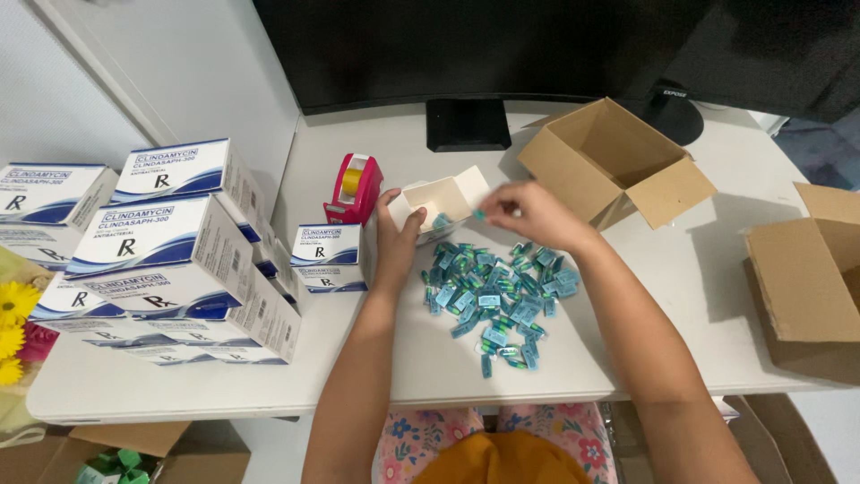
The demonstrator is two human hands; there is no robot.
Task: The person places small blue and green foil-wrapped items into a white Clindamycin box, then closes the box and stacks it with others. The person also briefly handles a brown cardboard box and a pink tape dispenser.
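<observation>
My left hand grips the side of a small open white carton lying on the white table. My right hand hovers just right of the carton's mouth, pinching a small teal blister piece between its fingertips. One more teal piece shows inside the carton. Below both hands lies a loose heap of several teal and blue blister pieces.
Stacked white-and-blue medicine boxes fill the table's left. A red tape dispenser stands behind the carton. An open brown cardboard box sits at back right, another cardboard box at the right edge. A dark monitor stands behind.
</observation>
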